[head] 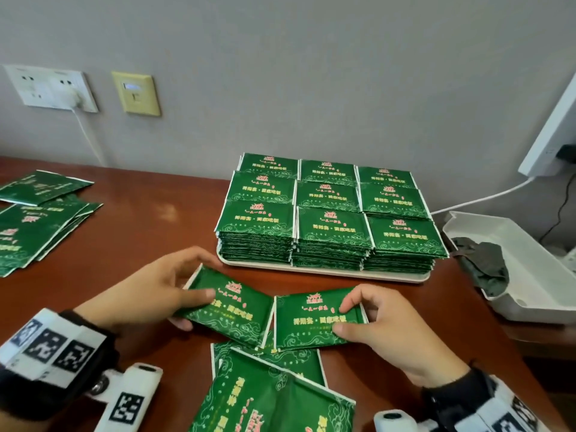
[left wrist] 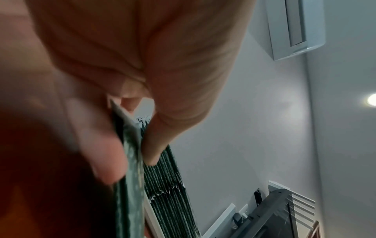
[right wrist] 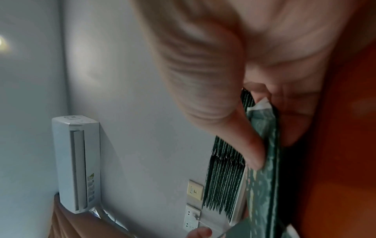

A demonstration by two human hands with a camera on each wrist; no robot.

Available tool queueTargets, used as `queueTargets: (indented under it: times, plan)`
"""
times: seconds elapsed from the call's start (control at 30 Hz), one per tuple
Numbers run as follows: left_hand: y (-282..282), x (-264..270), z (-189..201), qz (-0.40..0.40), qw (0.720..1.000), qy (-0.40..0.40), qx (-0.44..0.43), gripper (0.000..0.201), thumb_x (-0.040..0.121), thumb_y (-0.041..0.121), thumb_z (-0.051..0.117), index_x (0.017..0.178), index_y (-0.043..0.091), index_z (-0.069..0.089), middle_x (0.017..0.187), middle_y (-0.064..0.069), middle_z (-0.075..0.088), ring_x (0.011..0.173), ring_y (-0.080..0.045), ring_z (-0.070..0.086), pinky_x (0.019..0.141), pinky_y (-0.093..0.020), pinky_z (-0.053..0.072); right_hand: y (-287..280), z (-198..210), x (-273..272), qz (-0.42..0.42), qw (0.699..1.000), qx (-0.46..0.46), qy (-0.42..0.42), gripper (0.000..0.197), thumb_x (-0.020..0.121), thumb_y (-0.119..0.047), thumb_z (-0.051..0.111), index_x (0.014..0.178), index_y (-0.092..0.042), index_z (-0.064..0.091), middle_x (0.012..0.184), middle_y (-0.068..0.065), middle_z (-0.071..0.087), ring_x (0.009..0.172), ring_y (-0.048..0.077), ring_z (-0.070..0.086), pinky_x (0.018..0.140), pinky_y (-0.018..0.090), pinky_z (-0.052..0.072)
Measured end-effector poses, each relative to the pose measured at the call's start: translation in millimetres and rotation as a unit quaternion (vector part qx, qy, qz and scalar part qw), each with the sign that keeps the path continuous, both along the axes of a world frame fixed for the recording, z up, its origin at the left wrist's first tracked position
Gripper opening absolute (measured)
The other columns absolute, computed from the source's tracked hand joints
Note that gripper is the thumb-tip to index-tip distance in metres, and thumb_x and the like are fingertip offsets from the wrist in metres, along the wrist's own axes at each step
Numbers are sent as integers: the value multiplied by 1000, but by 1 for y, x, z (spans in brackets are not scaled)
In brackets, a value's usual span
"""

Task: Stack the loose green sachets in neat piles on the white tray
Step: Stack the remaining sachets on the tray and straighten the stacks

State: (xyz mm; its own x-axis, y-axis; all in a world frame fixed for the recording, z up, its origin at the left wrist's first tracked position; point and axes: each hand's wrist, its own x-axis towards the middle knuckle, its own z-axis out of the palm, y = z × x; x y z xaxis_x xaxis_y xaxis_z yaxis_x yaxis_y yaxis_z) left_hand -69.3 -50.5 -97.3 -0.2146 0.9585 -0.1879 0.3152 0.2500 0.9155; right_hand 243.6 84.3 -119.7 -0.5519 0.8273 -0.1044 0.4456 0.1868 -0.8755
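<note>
My left hand (head: 174,291) pinches a green sachet (head: 237,310) by its left end, thumb on top, just above the table. Edge-on in the left wrist view, that sachet (left wrist: 132,169) sits between thumb and fingers. Beside it, my right hand (head: 367,319) pinches a second sachet (head: 308,319) by its right end; the right wrist view shows this sachet (right wrist: 264,161) under the thumb. Behind both stands the white tray (head: 311,271), filled with tall neat piles of sachets (head: 330,210). Several loose sachets (head: 274,397) lie near the front edge.
More loose sachets (head: 37,219) lie spread at the table's left. A white open box (head: 530,275) with dark cloth inside sits right of the tray. Wall sockets (head: 53,88) and a cable are behind. Bare brown table (head: 140,222) lies between the left pile and the tray.
</note>
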Motion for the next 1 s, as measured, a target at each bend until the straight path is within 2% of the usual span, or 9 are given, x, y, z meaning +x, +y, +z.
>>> queueTargets:
  times: [0.1,0.2,0.3,0.4,0.53,0.7,0.8,0.9,1.0]
  plan:
    - [-1,1,0,-7,1000,0,-1,27,82,0,74,88,26,78,99,-8,73,72,-15,67,60,-27,57,-3,7,1,7,1000,24,-15,18,72,-21,90,81,-28,77,73,-24,70,69,-4,62,73,29,50]
    - [-2,9,8,20,998,-37,48,15,76,16,83,91,21,80,97,-8,74,70,-15,66,60,-23,56,-4,26,2,-8,999,29,38,22,73,-16,89,82,-33,79,84,-7,76,77,11,71,80,40,60]
    - [3,20,30,71,985,-81,133,25,69,19,85,93,16,80,93,-8,75,62,-11,65,55,-17,54,12,60,8,-32,992,95,76,23,72,-17,89,82,-35,79,84,5,75,76,18,69,79,39,57]
    - [19,29,50,46,978,-118,169,67,44,43,98,104,20,79,106,-4,75,85,-18,72,73,-25,60,48,96,18,-60,983,88,147,19,74,-5,85,81,-22,80,83,8,75,71,22,71,65,28,59]
    - [61,49,77,41,972,-157,171,70,45,20,90,114,25,75,117,-8,73,109,-28,69,95,-36,55,97,105,38,-121,980,81,134,17,78,3,80,82,-12,76,91,10,71,64,13,68,55,20,54]
    - [120,81,92,52,974,-128,180,58,71,-12,76,118,21,70,105,0,77,87,-9,73,68,-13,54,130,84,55,-150,983,101,25,16,80,-1,82,83,-10,69,104,9,68,69,18,70,57,28,58]
    - [157,95,93,57,977,-98,179,54,76,-7,77,120,23,70,107,7,75,75,3,68,64,-9,48,136,77,54,-146,978,141,-44,23,77,-13,86,82,-20,65,100,-3,67,69,16,69,64,36,60]
    - [188,106,90,75,980,-59,177,48,80,2,78,121,24,70,109,15,68,79,10,64,81,-12,47,136,80,57,-120,964,199,-128,25,77,-23,86,82,-26,61,92,-12,58,78,5,54,60,14,38]
    - [215,113,89,99,978,-69,170,41,85,-2,71,120,20,70,104,9,69,54,7,62,53,-7,46,134,82,62,-97,963,201,-154,23,79,-29,84,87,-24,62,89,-13,51,75,-1,47,56,12,30]
